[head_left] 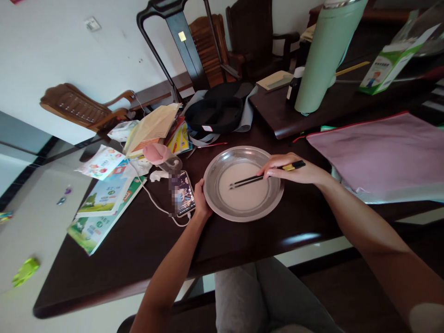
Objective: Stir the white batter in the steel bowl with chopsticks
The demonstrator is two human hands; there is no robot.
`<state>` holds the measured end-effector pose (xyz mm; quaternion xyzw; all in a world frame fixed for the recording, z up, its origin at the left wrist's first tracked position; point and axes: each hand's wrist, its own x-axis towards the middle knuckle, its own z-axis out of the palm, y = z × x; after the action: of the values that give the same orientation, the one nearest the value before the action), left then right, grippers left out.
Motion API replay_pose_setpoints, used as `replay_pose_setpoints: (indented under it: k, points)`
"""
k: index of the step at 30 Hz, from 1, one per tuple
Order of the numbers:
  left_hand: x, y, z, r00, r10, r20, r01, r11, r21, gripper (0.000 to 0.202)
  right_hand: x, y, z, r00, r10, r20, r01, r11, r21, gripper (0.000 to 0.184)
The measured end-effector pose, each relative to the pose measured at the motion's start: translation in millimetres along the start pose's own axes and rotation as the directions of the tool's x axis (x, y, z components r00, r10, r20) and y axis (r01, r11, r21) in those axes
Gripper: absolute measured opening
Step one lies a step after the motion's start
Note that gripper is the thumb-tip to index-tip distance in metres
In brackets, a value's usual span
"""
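Note:
A round metal bowl (211,206) rests on the dark table, with a milky white liquid (243,196) in its bottom. My left hand (202,200) grips the bowl's left rim, its thumb up along the edge and its other fingers partly hidden. Over the bowl's right side, my right hand (286,170) is closed around a pair of black chopsticks (248,181) with gold-coloured bands near their thick ends. Their thin tips point left, at the liquid; whether they dip into it I cannot tell.
Left of the bowl lie a charging phone (185,194), a pink-lidded cup (157,153) and several books (104,199). Behind is a black bag (215,113). A green bottle (321,60) stands at back right, near a pinkish zip pouch (378,152). The table's front edge (138,296) is close.

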<state>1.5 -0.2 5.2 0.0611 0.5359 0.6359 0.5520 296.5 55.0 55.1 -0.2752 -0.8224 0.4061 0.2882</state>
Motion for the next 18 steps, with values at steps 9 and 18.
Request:
replay_pose_setpoints:
  k: [9, 18]
  points:
    - [0.8, -0.2, -1.0, 1.0, 0.008, 0.008, -0.008, 1.0, 0.009, 0.023, -2.5, -1.2, -3.7, 1.0, 0.021, 0.022, -0.023, 0.996, 0.084, 0.038]
    - [-1.6, 0.7, 1.9, 1.0, 0.006, -0.012, -0.005, 1.0, 0.029, 0.022, -5.3, -2.2, -10.2, 0.993, 0.066, -0.102, -0.055, 0.993, 0.108, 0.044]
